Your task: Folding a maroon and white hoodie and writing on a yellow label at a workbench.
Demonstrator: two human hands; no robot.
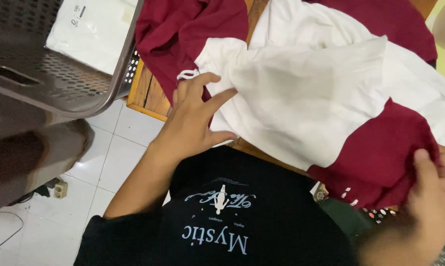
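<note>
- The person is standing at a wooden table point(148, 96) and is working on a white and dark red cotton garment point(311, 103), which is lying spread over the table top just in front of the body.
- The left hand point(193, 118) is lying open on the left end of this garment, with the fingers stretched wide and flat; it is pressing the white cloth near a small white drawstring point(187, 75) and is not closing around anything.
- The right hand point(429, 197) is working at the lower right corner, and it is pinching the dark red part of the garment between thumb and fingers (the picture is blurred there, so I cannot tell how firm this grip is).
- Judging from the way the cloth is lying, the folding seems to be in the early part: the white middle panel is already quite smooth, but the red edges are bunching, and no neat fold is showing yet.
- More dark red cloth point(183, 29) is lying crumpled at the far side of the table, touching the garment.
- A grey perforated plastic laundry basket point(60, 74) is standing beside the table at the left, and a flat white packet in clear wrapping point(92, 32) is resting inside it.
- The white tiled floor point(114, 148) is showing under the left arm.
</note>
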